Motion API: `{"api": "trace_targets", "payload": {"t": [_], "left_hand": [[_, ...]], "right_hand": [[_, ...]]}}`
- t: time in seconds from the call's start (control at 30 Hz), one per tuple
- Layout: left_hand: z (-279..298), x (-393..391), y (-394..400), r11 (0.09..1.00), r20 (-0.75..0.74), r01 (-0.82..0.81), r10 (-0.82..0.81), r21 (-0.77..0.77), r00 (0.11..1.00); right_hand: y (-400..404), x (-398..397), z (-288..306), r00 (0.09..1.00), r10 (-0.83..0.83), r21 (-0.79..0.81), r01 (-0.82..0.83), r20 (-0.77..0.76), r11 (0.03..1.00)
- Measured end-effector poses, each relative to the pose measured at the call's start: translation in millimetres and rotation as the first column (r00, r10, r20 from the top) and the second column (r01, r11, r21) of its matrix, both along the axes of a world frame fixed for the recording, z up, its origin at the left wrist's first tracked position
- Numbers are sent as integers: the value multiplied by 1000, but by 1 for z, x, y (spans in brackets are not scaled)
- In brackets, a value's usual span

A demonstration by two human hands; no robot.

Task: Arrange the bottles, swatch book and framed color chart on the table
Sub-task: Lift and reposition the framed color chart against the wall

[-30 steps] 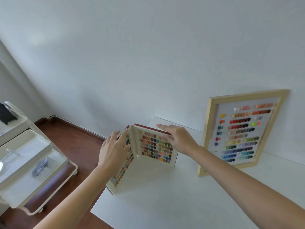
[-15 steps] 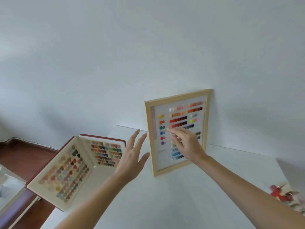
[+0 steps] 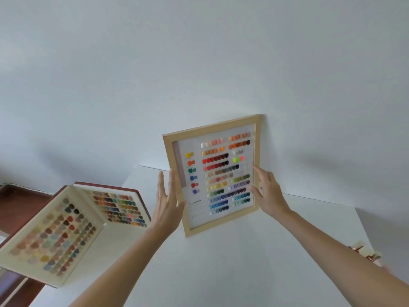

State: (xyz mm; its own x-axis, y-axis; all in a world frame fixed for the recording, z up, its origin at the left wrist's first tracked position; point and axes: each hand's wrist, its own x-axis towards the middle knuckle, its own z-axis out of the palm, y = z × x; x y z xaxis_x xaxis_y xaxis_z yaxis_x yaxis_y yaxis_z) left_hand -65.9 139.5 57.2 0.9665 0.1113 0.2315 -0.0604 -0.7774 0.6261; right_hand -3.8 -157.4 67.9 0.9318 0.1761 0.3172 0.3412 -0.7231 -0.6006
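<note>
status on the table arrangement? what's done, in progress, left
Looks done: the swatch book stands open at the table's left edge, with no hand on it. In hand: the framed color chart leans against the wall, left hand and right hand open at its two side rails. Left: the bottles; only blurred items show at the right edge, unidentifiable.

Both bare forearms are stretched forward. The left hand (image 3: pixel 166 209) is held flat, fingers straight and together; the right hand (image 3: pixel 269 196) is spread, fingers loosely extended, nothing clasped.

Bare table (image 3: pixel 232 267) below framed chart (image 3: pixel 212 173)
</note>
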Motion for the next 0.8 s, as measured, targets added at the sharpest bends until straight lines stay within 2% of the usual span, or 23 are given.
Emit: {"api": "trace_targets", "payload": {"t": [0.13,0.23,0.57,0.8], "left_hand": [[-12,12,7,1000,6,-21,21,-22,1000],[-18,20,7,1000,39,16,-17,21,999],[-33,44,8,990,90,72,-83,119,992],[-29,72,14,992,154,103,-112,70,982]], "right_hand": [[-1,20,-11,994,-86,-4,86,-69,996],[-3,35,-17,989,-114,-24,112,-99,993],[-5,75,-22,996,27,36,-25,-83,999],[-18,78,-31,995,-8,19,10,-103,1000]]}}
